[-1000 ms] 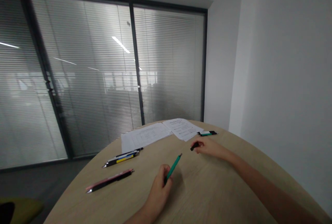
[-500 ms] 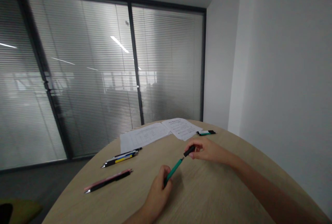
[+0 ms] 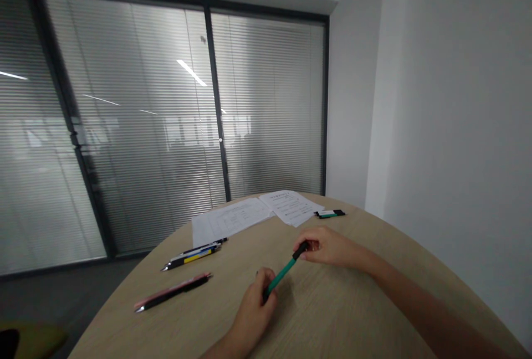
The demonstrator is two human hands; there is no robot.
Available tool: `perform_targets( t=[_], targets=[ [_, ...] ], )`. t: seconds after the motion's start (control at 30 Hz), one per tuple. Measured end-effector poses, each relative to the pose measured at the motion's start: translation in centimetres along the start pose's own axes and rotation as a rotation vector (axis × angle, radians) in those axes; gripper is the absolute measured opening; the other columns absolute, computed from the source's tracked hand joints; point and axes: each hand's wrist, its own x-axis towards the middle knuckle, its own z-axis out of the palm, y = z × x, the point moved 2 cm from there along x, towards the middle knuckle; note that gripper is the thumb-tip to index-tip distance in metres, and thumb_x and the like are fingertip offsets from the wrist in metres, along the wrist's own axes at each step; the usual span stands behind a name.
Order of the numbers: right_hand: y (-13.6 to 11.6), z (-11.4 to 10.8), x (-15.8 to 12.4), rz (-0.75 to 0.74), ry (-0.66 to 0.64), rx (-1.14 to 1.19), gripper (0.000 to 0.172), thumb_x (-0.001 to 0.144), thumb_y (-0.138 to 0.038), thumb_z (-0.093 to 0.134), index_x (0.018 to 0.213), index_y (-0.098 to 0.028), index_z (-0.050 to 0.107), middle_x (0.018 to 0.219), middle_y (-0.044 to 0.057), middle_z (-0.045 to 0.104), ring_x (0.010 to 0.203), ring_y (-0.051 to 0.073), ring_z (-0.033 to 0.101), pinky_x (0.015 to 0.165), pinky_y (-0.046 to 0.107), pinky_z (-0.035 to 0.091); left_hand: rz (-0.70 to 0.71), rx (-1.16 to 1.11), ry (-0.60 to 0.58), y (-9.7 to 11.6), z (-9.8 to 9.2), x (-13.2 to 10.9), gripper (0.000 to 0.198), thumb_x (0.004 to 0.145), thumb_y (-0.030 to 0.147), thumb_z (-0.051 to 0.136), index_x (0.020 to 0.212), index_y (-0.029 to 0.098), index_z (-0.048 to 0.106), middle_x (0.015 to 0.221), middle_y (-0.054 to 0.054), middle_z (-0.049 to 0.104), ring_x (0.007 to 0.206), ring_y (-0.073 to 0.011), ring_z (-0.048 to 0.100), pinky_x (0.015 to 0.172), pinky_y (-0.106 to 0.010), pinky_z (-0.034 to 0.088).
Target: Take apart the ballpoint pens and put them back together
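Black cap (image 3: 300,251) now covers tip of green pen (image 3: 282,275) (exposed earlier).

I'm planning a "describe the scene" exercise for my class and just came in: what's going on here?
A person is working with both hands over a wooden table. The left hand grips a green pen, while the right hand holds a black cap at its far end; how firmly it is seated can't be told. More pens lie to the left, with printed papers beyond.
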Motion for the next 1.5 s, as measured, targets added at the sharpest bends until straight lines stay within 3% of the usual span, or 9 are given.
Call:
perform_targets(
  t=[0.43,1.13,1.5],
  targets=[
    [-0.4,-0.7,-0.3,0.011,-0.106,-0.025,0.018,0.067,-0.017,0.059,0.083,-0.017,0.067,0.071,0.0,0.065,0.057,0.009,0.051,0.049,0.018,0.037,0.004,0.006,-0.006,-0.1,0.0,0.1,0.011,0.065,0.014,0.035,0.072,0.022,0.037,0.062,0.005,0.04,0.06,-0.0144,0.042,0.057,-0.025,0.033],
    [0.6,0.8,0.2,0.036,-0.053,-0.022,0.02,0.065,-0.013,0.059,0.082,-0.016,0.068,0.07,0.001,0.066,0.057,0.011,0.053,0.049,0.018,0.037,-0.015,0.045,0.0,-0.6,0.0,0.0,0.004,0.075,0.023,0.038,0.078,0.021,0.041,0.067,0.002,0.049,0.062,-0.0159,0.047,0.059,-0.025,0.034],
    [0.6,3.3,0.1,0.051,-0.161,-0.019,0.02,0.062,-0.012,0.061,0.078,-0.016,0.069,0.07,0.001,0.068,0.061,0.012,0.057,0.055,0.019,0.041,0.021,0.043,-0.059,-0.5,0.1,-0.4,0.006,0.077,0.025,0.042,0.073,0.021,0.041,0.066,0.002,0.051,0.06,-0.0146,0.045,0.056,-0.024,0.033]
  ],
)
